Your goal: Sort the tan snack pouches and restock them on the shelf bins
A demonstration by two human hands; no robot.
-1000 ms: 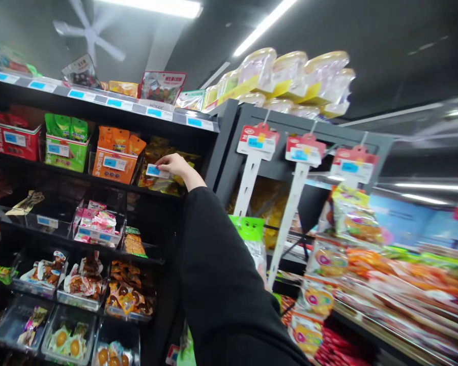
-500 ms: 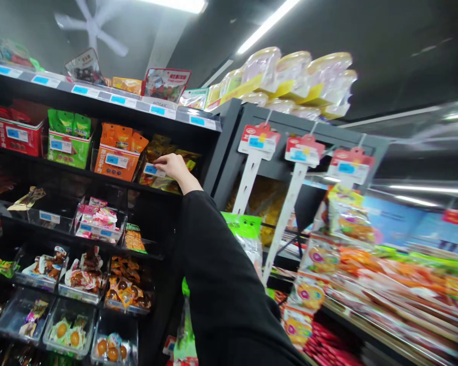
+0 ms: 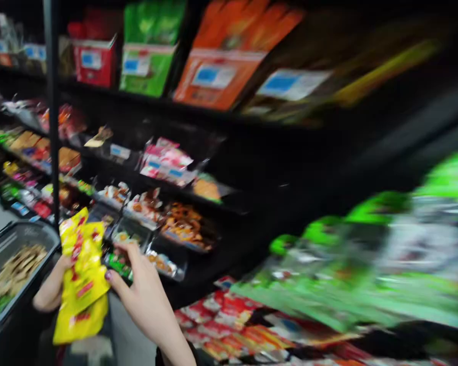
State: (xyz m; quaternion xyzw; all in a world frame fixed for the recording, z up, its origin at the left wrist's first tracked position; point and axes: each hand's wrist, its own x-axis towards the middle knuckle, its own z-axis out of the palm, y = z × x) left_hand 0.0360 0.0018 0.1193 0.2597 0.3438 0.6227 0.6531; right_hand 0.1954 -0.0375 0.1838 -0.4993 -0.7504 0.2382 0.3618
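Low at the left, my left hand [image 3: 52, 284] grips several bright yellow snack packets [image 3: 82, 284] with red print; they fan out and hide most of its fingers. Just right of them is my right hand [image 3: 143, 295], its thumb and forefinger apart. The thumb tip is close to the packets' edge; whether it touches them I cannot tell. Between that thumb and forefinger shows a small green wrapped item [image 3: 119, 264], seemingly behind the hand rather than held.
Clear trays [image 3: 187, 229] of wrapped snacks line the dark shelves. Above stand an orange box [image 3: 217, 76], a green box [image 3: 148, 66] and a red box [image 3: 95, 63]. Green bags [image 3: 328, 284] hang blurred at right. A grey basket [image 3: 23, 231] with brownish packets is at left, beside a black post [image 3: 52, 117].
The view has swung down and closer to the shelves. My right hand has left the price tag on the upper shelf and come down beside the yellow packets. My left hand has come into view holding them.
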